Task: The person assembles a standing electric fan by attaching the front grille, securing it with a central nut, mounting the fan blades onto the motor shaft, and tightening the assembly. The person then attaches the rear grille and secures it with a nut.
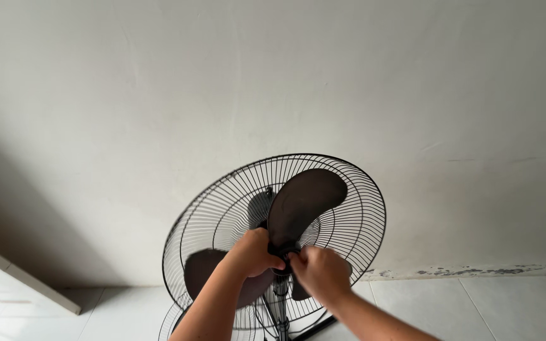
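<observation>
Plain grey wall (273, 76), pale tiled floor (475, 309); both hands' grip clenched on fan hub (284, 251).

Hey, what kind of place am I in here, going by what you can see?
Probably a plain room in a home or similar building: a bare off-white plastered wall, pale floor tiles, and a black pedestal fan standing near the wall, its hub gripped by the left hand and right hand.
</observation>
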